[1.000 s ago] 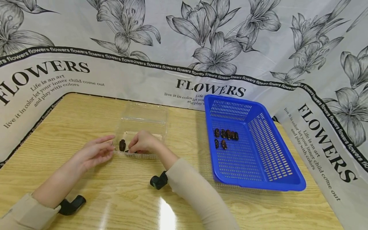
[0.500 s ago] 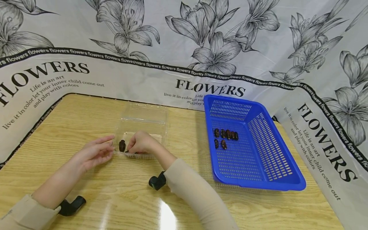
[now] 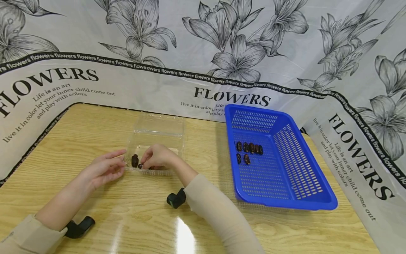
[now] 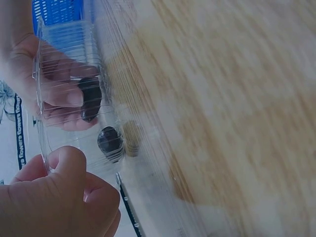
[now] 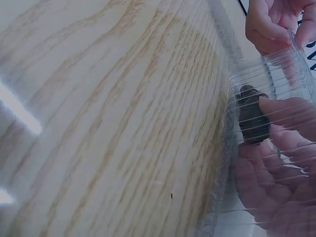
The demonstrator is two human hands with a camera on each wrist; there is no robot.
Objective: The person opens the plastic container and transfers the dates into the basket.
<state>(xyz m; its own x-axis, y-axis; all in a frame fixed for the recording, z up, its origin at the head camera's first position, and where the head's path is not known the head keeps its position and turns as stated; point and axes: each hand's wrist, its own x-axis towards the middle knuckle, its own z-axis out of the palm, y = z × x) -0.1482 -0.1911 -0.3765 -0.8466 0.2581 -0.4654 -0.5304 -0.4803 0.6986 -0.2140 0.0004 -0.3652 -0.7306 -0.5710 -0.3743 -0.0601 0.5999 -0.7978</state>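
A clear plastic box stands on the table with its lid folded back. My left hand pinches the rim at its left corner, thumb on one side and fingers on the other, as the left wrist view shows. Inside the box, my right hand holds a dark brown date between thumb and fingers, close to the front wall. Another date lies in the left front corner, just left of the held one. Seen through the ribbed wall in the right wrist view, the held date partly covers the one behind.
To the right is a blue perforated basket. Several dates lie in two rows toward its left side. A floral-printed cloth hangs behind the wooden table. Black straps sit at both wrists.
My right hand has shifted slightly inside the box, and more of the date at its fingertips now shows. My left hand stays at the box's corner. The basket has not moved.
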